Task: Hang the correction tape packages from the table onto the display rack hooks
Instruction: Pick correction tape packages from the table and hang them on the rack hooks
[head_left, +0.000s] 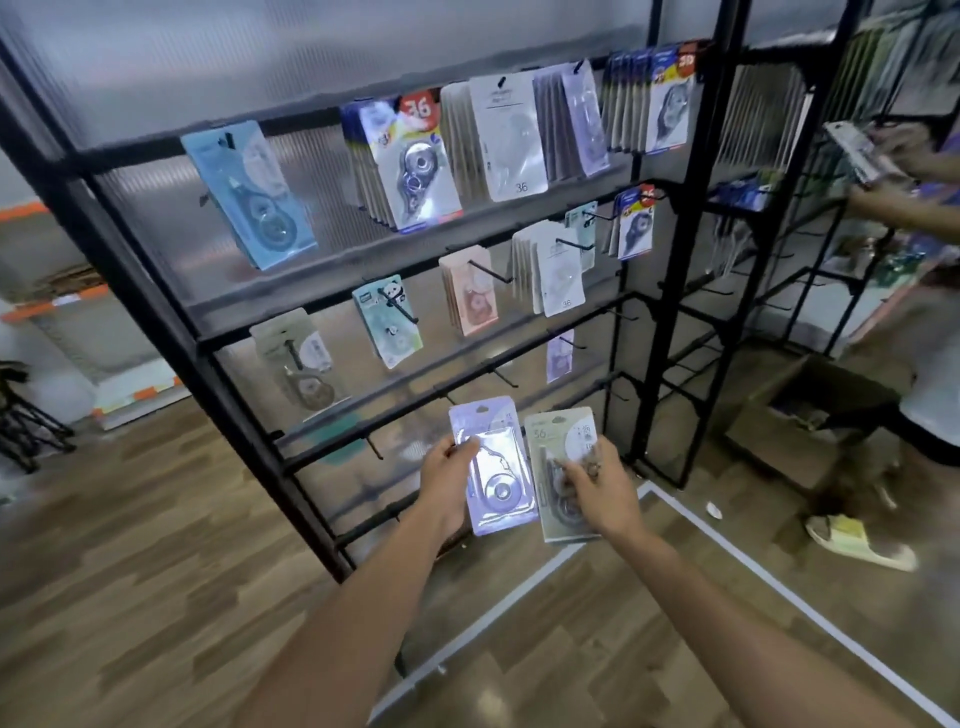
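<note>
Two packs being carried to rack (395, 332): left hand (445, 470) pinching purple pack (497, 467), right hand (597, 480) gripping beige pack (563, 467). Next: threading purple pack's hole onto bare hook (375, 448) at 9 o'clock.

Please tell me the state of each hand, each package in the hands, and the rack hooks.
Left hand: grips the lilac package.
Lilac package: held upright, not hung.
Right hand: grips the beige package.
Beige package: held upright, not hung.
Display rack: upper hooks mostly loaded; several lower hooks bare.
Bare hook: free, left of the lilac package.
</note>
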